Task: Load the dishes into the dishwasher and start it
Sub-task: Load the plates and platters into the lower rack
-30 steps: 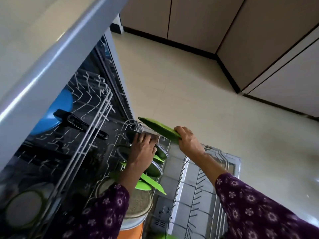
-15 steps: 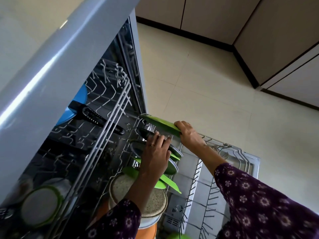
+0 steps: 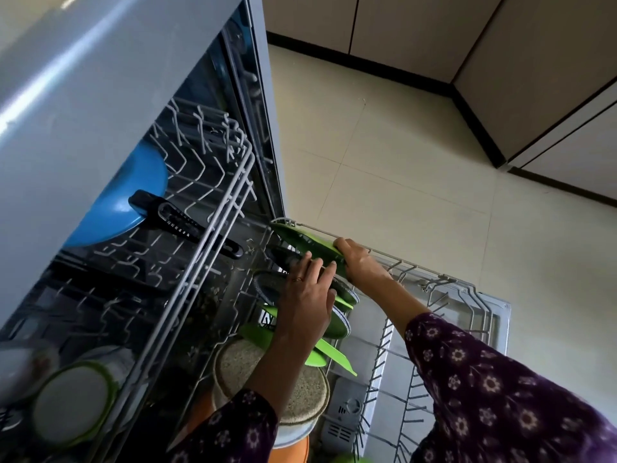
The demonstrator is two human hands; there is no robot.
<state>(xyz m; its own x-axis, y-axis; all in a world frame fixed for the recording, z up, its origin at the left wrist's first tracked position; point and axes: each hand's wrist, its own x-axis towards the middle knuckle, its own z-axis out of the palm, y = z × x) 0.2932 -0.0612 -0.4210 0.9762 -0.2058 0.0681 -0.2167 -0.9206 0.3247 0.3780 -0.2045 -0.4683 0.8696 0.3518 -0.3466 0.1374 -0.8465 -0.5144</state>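
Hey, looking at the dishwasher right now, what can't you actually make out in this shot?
Head view only:
1. The lower rack slot beneath the green plate is hidden by the left hand and the dark plate.
2. Whether the left hand grips the dark plate can't be told, because its thumb is hidden behind the hand itself.
3. The orange dish is cut off by the bottom edge and covered by the speckled plate.
4. The white dish at the left edge is blurred.

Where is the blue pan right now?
In the head view, the blue pan lies on the left in the upper rack, its black handle pointing right toward the green plate.
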